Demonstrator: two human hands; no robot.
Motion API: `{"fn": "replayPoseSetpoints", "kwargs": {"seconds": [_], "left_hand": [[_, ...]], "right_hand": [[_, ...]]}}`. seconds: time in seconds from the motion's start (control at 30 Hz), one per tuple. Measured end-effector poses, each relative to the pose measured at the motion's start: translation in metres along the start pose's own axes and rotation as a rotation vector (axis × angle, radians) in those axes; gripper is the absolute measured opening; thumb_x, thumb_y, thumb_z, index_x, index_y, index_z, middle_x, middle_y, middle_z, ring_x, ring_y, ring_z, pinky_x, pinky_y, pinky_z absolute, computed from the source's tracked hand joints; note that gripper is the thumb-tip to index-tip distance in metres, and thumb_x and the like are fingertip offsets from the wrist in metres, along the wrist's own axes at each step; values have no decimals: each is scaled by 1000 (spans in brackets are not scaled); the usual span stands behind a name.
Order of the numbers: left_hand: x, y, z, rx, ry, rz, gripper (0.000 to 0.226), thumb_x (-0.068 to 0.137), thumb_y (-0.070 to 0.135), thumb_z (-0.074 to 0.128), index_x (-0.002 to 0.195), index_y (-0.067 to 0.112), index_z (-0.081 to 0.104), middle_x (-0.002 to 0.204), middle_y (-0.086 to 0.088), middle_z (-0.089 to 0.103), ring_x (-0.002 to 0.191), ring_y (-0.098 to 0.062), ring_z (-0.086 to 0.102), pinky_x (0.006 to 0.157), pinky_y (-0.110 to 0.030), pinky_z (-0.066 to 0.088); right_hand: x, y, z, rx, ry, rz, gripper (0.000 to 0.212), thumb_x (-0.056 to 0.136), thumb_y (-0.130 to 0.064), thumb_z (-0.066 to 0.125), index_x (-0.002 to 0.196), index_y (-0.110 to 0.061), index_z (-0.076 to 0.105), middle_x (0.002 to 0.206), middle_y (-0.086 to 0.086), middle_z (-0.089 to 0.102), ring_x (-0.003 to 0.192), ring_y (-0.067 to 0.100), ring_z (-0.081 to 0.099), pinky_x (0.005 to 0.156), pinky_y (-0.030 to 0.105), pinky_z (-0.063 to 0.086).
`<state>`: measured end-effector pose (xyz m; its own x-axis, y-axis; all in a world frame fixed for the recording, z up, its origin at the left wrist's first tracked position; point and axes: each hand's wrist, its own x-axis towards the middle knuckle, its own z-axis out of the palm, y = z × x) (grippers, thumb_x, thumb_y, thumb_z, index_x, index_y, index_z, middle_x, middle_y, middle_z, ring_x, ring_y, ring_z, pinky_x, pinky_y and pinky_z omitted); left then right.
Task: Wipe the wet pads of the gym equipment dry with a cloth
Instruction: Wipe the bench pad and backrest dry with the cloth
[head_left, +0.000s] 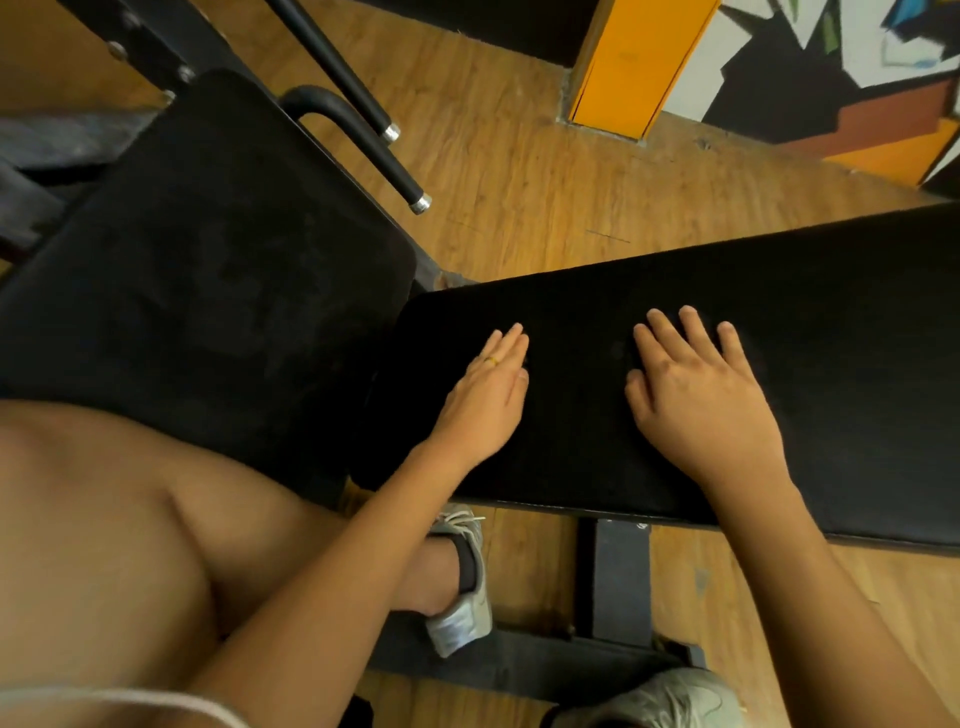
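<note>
A long black bench pad (810, 322) runs from the middle of the view to the right edge. My left hand (488, 395) lies on its near left end with straight fingers and a ring on one finger. My right hand (696, 395) rests flat on the pad beside it, fingers spread. Both hands hold nothing. A second black pad (208, 249), angled and duller, sits to the left and meets the first pad's end. No cloth shows anywhere in the view.
Two black handle bars with metal end caps (415, 200) stick out above the left pad. The bench's black steel frame (618, 587) stands on the wooden floor beneath. My grey shoes (462, 587) are by the frame. An orange pillar (634, 62) stands at the back.
</note>
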<state>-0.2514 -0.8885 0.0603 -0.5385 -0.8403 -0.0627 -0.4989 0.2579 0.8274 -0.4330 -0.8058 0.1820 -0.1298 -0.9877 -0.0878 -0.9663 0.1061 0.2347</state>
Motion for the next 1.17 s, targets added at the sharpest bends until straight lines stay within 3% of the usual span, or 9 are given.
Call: {"fn": "replayPoseSetpoints", "kwargs": {"seconds": [0.1,0.17,0.3,0.37,0.5,0.67,0.77,0.9,1.17], "left_hand": [[26,3,-13,-57,-59,-24,52,110,26,34,161,18,21,169,7,11,155,-8,0,127,-41,12],[30,5,-19,-231,-80,-16,54,110,28,38,161,21,21,168,10,11,154,-5,1,126,-35,7],[17,-21,-31,-659,158,-168,47,110,19,37,157,18,32,166,4,24,151,-6,18,118,-21,17],[12,-56,-35,-442,269,-302,46,110,18,37,155,13,36,165,-3,28,152,-14,22,120,-26,19],[5,-95,-23,62,200,-388,51,110,25,28,158,9,28,168,-5,17,155,-22,12,123,-48,9],[6,-92,-18,52,253,-378,51,110,25,25,158,10,27,168,-4,17,156,-19,9,124,-47,9],[6,-97,-17,36,264,-369,50,110,24,25,158,11,27,168,-2,17,156,-17,9,124,-45,7],[7,-98,-16,42,270,-364,50,109,23,26,158,10,29,168,-4,19,156,-19,11,124,-47,9],[9,-99,-21,-4,223,-338,50,110,25,25,158,11,29,168,-2,19,156,-19,11,123,-48,10]], "right_hand": [[1,0,2,5,7,6,57,105,-39,32,156,-13,33,164,10,29,154,30,17,125,53,13],[2,0,3,-6,-3,11,57,105,-39,32,156,-13,33,164,9,28,154,30,16,125,52,13],[2,2,3,2,-27,28,57,105,-40,31,156,-15,32,165,7,27,155,28,14,125,52,9],[4,-3,0,17,-29,49,57,104,-40,34,156,-15,34,165,7,28,155,29,14,125,54,6],[13,-55,-2,138,20,-29,56,103,-37,40,154,-13,38,162,7,33,153,28,21,124,54,7],[50,-141,31,256,-72,-83,60,105,-39,39,156,-10,32,165,12,24,155,29,11,125,48,7],[67,-155,49,200,-87,-34,54,103,-35,48,148,-6,43,157,16,35,152,33,18,124,47,12],[71,-154,47,182,-49,-24,47,98,-27,53,139,-4,52,145,16,47,144,33,32,123,47,22],[11,-94,20,73,-97,-123,54,101,-18,44,151,0,38,158,16,38,148,32,31,123,46,24]]}}
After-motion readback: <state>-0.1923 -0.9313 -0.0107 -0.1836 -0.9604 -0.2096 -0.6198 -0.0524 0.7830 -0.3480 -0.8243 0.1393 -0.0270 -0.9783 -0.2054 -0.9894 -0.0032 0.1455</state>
